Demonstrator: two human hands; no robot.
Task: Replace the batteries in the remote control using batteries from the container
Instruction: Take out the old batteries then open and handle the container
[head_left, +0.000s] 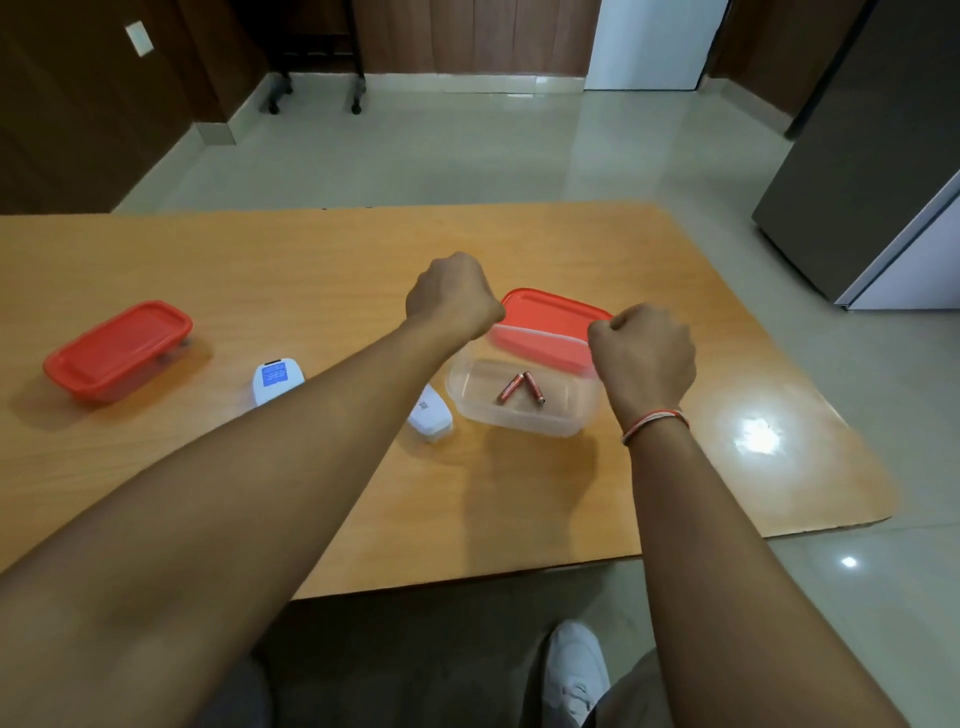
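Wood table (571, 493), tiled floor (467, 150), fridge (872, 171) rt.

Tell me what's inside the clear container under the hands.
Two reddish batteries lie on the floor of the clear container, tips close together. The lifted red lid and the right hand cover its far side, so anything there is hidden.

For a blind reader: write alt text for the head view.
Both hands, left hand and right hand, lift the red lid off a clear container holding two batteries; a white remote lies nearby.
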